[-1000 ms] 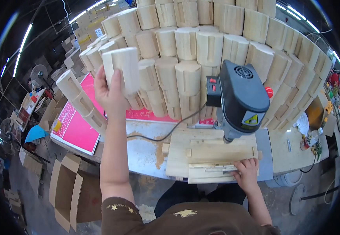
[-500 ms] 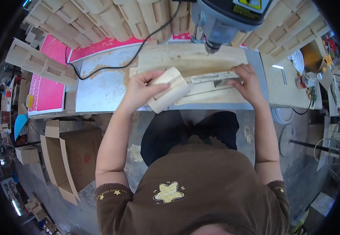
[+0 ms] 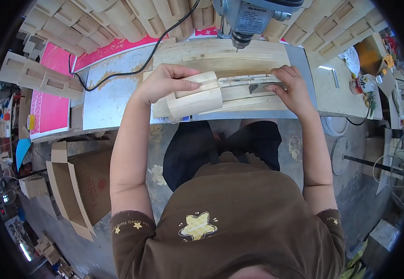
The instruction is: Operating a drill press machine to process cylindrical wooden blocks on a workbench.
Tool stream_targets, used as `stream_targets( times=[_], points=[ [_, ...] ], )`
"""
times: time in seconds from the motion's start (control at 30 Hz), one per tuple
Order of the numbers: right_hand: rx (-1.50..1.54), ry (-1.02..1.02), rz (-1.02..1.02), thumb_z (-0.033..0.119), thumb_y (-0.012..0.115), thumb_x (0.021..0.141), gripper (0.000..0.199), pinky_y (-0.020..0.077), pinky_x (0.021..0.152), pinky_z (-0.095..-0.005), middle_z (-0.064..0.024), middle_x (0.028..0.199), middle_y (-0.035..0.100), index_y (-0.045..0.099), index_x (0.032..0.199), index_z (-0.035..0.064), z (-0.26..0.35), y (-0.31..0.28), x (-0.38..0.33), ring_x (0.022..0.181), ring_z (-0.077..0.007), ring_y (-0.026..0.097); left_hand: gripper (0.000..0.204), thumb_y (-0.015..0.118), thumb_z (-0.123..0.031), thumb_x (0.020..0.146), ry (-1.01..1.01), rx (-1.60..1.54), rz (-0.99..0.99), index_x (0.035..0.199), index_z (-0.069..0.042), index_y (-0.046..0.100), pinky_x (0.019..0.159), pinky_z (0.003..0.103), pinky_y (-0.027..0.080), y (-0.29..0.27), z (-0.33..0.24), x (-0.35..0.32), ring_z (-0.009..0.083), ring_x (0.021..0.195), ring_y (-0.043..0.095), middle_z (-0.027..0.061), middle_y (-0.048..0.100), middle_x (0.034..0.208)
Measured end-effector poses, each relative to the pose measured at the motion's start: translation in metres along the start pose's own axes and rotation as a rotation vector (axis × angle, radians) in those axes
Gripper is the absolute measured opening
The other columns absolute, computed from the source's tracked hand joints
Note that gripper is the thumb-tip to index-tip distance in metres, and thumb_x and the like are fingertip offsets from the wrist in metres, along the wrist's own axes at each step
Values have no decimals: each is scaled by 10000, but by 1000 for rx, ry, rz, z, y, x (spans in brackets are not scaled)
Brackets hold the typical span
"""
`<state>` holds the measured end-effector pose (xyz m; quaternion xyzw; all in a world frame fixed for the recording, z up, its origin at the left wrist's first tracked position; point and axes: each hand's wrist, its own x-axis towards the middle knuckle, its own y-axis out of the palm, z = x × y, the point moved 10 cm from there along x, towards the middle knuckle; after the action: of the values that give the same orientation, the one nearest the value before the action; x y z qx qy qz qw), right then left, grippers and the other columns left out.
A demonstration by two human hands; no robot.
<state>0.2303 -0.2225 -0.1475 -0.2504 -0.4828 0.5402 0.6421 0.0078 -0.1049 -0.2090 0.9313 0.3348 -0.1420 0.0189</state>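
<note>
The left hand's [image 3: 165, 83] fingers [image 3: 185, 85] wrap over the top of a pale curved wooden block [image 3: 195, 96], holding it at the near edge of the wooden jig [image 3: 220, 58] on the bench [image 3: 111, 100]. The right hand [image 3: 291, 88] presses flat, fingers spread rather than clenched, on a thin wooden strip [image 3: 253, 88] under the drill press [image 3: 253, 16]. The block looks light, stiff and dry, best gripped across its rounded back. An open cardboard box [image 3: 79, 188] on the floor shows nothing inside that I can make out
</note>
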Motion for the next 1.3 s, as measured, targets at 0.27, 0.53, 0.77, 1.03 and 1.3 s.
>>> stream_targets(
  times=[0.27,0.53,0.77,1.03,1.3],
  points=[
    [7,2,9,122,738,648,344,426,780,-396,-81,907,588,608,962,64,3,1,0,893,-311,507,388,556,-301,893,89,-144,-192,1088,31,606,804,275,467,9,7,24,145,874,600,104,651,1022],
    [-52,0,6,114,721,667,336,414,795,-398,-102,925,581,595,968,34,22,8,0,905,-319,512,518,367,-444,949,305,-571,-794,1151,4,531,757,280,398,4,19,9,142,850,519,87,579,984],
    [-29,-5,-52,93,729,630,353,428,774,-408,-109,909,580,590,950,41,22,7,0,882,-335,501,491,334,-422,962,273,-478,-824,1152,-1,500,764,270,387,8,16,10,128,841,500,82,547,976],
    [-27,58,-35,89,732,633,355,428,763,-413,-119,911,587,587,953,34,1,-2,-5,859,-351,506,481,406,-410,933,390,-172,-808,1176,-1,476,855,320,387,12,20,-24,187,942,514,90,539,1030],
    [-103,58,-99,80,719,652,354,428,765,-401,-113,896,589,594,981,39,-19,8,39,853,-334,507,682,783,-226,605,638,393,-674,1169,-4,471,825,382,427,49,-12,-17,337,935,515,153,521,1018]
  ],
)
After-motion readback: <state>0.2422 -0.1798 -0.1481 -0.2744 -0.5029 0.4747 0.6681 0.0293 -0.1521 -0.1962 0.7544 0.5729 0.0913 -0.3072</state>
